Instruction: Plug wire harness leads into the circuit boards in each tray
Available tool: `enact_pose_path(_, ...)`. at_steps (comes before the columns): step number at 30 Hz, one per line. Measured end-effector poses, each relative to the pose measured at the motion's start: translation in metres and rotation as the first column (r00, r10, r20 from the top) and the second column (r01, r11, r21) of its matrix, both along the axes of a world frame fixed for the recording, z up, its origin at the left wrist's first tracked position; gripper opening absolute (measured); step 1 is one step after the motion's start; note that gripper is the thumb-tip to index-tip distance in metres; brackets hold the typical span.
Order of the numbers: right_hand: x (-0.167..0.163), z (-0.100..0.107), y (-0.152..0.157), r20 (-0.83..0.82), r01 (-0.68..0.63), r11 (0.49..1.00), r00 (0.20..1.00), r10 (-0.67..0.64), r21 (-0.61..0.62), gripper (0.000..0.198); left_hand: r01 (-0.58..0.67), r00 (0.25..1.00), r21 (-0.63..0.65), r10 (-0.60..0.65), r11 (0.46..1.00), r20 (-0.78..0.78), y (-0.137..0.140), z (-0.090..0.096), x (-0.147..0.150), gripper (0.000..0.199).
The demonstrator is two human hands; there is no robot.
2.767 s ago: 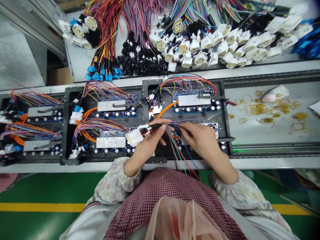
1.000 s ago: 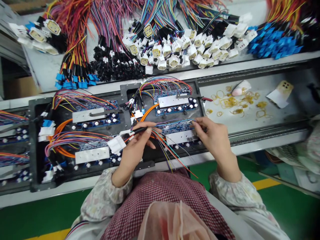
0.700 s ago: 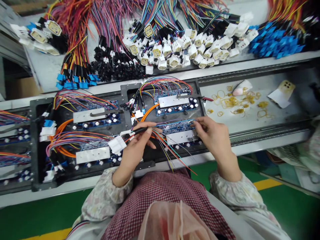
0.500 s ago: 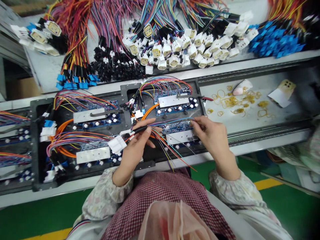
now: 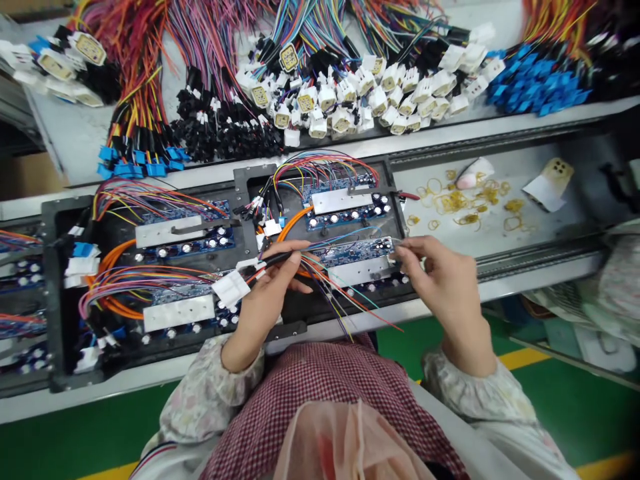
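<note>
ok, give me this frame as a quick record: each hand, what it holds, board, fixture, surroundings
left hand: closed on a wire bundle with a white connector at its left end
loose wires: fan out from the left hand toward the person
right hand: pinches thin wires at the right end of the near circuit board
fixture: black tray holding two boards, the far one already wired
left of it: another black tray with wired boards
shelf behind: heaps of harnesses with white connectors and blue connectors
right of tray: yellow rubber bands
</note>
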State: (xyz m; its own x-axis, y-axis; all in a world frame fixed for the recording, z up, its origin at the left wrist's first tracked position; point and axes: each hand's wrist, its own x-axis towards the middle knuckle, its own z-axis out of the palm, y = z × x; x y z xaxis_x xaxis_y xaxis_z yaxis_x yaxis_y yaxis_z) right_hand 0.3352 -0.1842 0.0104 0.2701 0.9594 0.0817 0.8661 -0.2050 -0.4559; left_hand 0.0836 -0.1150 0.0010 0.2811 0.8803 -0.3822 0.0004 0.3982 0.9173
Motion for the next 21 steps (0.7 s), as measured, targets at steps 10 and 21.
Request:
enact_pose_path(10,-0.003,-0.020,0.014,0.054,-0.040,0.993,0.997,0.047,-0.110,0.023,0.023,0.996,0.086,-0.015,0.996,-0.090,-0.002,0.001,-0.001,0.026)
enact_pose_path(21,-0.002,-0.020,0.015,0.019,-0.028,0.992,0.999,0.030,-0.119,0.025,0.065,0.994,0.085,-0.057,0.994,-0.089,-0.002,0.002,-0.004,0.032)
